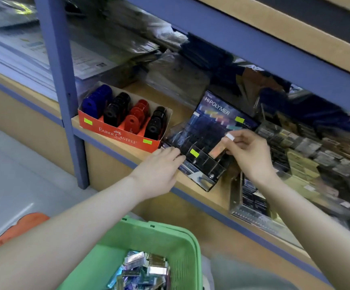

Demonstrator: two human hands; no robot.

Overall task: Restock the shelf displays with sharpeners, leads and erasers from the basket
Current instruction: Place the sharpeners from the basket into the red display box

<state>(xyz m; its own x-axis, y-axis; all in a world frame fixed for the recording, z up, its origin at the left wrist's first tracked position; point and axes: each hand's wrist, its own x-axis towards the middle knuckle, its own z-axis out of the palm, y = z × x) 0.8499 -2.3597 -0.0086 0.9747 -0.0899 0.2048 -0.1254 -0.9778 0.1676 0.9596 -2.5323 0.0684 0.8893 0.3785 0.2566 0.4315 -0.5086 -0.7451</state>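
Head view: right hand (251, 155) pinches one lead case (219, 147), left hand (159, 170) flat against one display (207, 126)

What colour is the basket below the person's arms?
Green: a perforated plastic basket, seen best at the bottom of the head view.

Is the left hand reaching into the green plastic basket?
No, the left hand rests on the front edge of the dark Hi-Polymer lead display, above the green plastic basket.
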